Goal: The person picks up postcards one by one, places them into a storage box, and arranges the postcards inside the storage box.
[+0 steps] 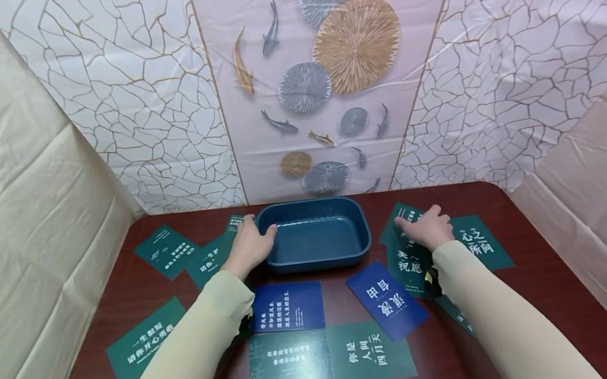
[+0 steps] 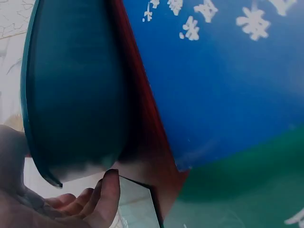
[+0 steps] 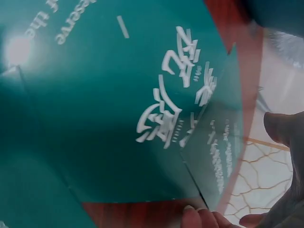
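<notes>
A dark teal rectangular tray [image 1: 321, 264] stands at the back middle of the table. My left hand [image 1: 250, 246] grips its left end; in the left wrist view the thumb passes behind the rim and the curled fingers [image 2: 110, 192] lie along the outside. My right hand [image 1: 428, 229] is over the overlapping green cards [image 1: 409, 265] to the right of the tray, thumb and fingers apart. In the right wrist view, its fingertips [image 3: 191, 216] are right at the edge of a green card [image 3: 104, 156] with white lettering.
Two blue cards [image 1: 289, 305] lie in front of the tray, with green cards [image 1: 371, 352] nearer me. More green cards [image 1: 148, 341] are spread on the left, and another card [image 1: 481, 243] lies far right. Patterned cloth [image 1: 157, 106] hangs behind the dark red table [image 1: 537, 287].
</notes>
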The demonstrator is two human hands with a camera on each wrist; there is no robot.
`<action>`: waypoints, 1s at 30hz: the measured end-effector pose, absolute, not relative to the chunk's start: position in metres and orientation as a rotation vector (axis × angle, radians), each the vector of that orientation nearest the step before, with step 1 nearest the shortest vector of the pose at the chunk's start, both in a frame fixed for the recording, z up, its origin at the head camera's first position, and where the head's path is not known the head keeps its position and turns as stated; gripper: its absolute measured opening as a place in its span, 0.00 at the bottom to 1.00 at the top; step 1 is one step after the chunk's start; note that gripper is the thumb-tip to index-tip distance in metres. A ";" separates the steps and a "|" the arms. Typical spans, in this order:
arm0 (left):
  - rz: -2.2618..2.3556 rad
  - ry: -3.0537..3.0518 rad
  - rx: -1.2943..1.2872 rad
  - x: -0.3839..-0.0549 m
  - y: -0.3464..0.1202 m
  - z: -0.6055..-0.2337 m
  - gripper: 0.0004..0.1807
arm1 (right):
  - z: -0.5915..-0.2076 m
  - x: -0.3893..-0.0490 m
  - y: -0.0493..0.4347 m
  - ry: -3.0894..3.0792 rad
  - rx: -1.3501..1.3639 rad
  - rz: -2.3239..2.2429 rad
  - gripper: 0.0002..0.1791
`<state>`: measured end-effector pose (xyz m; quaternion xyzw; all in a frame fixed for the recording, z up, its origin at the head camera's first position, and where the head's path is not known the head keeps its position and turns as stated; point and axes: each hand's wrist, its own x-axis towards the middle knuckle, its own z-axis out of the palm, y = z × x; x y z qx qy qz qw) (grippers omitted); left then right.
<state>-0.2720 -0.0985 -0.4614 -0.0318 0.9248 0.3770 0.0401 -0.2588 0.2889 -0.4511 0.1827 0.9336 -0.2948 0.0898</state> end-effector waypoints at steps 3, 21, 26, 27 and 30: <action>1.139 2.851 -0.110 -0.276 -0.097 -0.464 0.38 | -0.456 -0.262 0.286 2.790 0.608 -0.872 0.63; 1.010 2.911 -0.116 -0.282 -0.089 -0.467 0.31 | -0.468 -0.286 0.276 2.779 0.697 -0.723 0.69; 0.987 2.916 -0.090 -0.281 -0.090 -0.467 0.32 | -0.470 -0.290 0.277 2.763 0.719 -0.694 0.70; 0.989 2.916 -0.087 -0.280 -0.091 -0.467 0.32 | -0.470 -0.291 0.277 2.757 0.728 -0.694 0.70; 1.027 2.903 -0.106 -0.279 -0.091 -0.466 0.33 | -0.469 -0.293 0.279 2.729 0.751 -0.702 0.71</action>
